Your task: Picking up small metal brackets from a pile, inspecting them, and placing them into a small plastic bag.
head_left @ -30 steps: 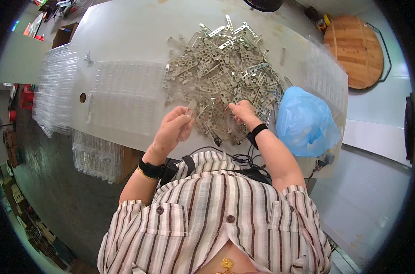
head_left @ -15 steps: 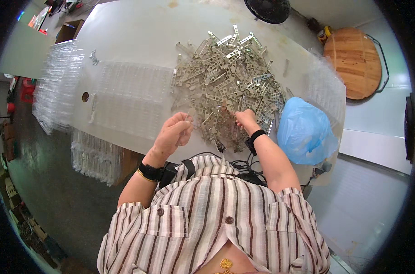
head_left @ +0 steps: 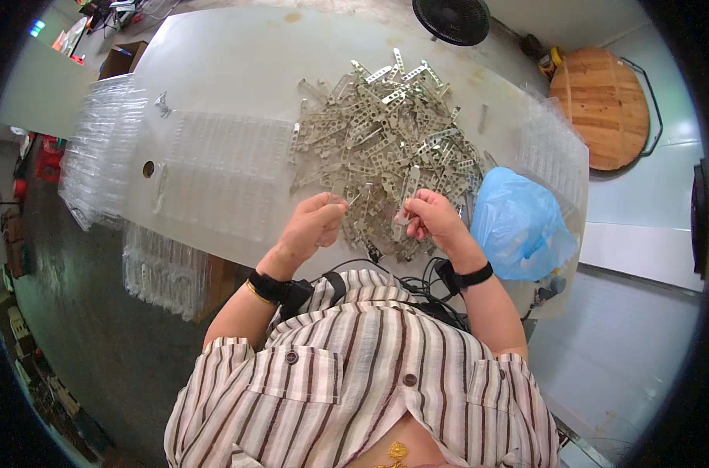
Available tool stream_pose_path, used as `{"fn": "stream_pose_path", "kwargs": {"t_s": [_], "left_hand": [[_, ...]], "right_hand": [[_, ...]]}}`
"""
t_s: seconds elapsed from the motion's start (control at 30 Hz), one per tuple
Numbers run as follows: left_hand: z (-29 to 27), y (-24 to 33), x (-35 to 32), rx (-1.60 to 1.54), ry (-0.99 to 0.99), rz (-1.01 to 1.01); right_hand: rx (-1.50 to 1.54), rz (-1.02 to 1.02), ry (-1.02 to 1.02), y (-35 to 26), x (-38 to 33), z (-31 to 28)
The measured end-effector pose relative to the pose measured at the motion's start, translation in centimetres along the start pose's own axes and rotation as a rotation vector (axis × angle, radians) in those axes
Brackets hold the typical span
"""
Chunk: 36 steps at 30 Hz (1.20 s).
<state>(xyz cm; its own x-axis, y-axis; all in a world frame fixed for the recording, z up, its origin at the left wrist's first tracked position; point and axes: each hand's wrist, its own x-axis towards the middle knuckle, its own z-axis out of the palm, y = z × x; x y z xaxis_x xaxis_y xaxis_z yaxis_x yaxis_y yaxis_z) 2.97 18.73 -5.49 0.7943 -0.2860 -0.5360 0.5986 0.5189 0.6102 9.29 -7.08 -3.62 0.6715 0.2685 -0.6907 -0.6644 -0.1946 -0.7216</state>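
A large heap of perforated metal strips (head_left: 385,132) covers the table in front of me. My right hand (head_left: 436,222) is closed at the heap's near right side and pinches a flat metal strip (head_left: 412,182) that stands up from thumb and fingers. To its left, my left hand (head_left: 317,221) is closed too, its fingertips turned toward the right hand. A thin shiny piece (head_left: 352,200) juts from between the left thumb and forefinger; its kind is too small to tell. The two hands are apart, both over the near edge of the heap.
Clear plastic trays (head_left: 229,168) lie left of the heap, and a tall stack of them (head_left: 105,152) stands at the table's left edge. On the right sits a blue plastic bag (head_left: 518,226). A black fan (head_left: 452,19) and a round wooden board (head_left: 601,109) are beyond the table.
My right hand has come up out of the heap and now holds a metal strip upright. My left hand has shifted slightly right, its fingertips turned toward the right hand.
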Motion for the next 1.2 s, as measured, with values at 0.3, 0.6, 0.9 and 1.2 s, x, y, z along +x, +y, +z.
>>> {"fn": "stream_pose_path", "kwargs": {"t_s": [0.3,0.6,0.9,1.2], "left_hand": [[3.0,0.1,0.9,-0.069,-0.009,0.089],[4.4,-0.2,-0.1,0.134,-0.001,0.1],[3.3,-0.3,-0.5,0.026,-0.105,0.24],[2.5,0.5,-0.9,-0.011,-0.144,0.215]], "right_hand": [[-0.815,-0.813,0.265,-0.4,-5.2,3.6],[-1.272,-1.098,0.215,-1.8,-6.9,2.5],[-0.69,-0.737,0.205,-1.7,-7.5,1.6],[-0.328,-0.501,0.144,-2.0,-9.1,3.1]]}}
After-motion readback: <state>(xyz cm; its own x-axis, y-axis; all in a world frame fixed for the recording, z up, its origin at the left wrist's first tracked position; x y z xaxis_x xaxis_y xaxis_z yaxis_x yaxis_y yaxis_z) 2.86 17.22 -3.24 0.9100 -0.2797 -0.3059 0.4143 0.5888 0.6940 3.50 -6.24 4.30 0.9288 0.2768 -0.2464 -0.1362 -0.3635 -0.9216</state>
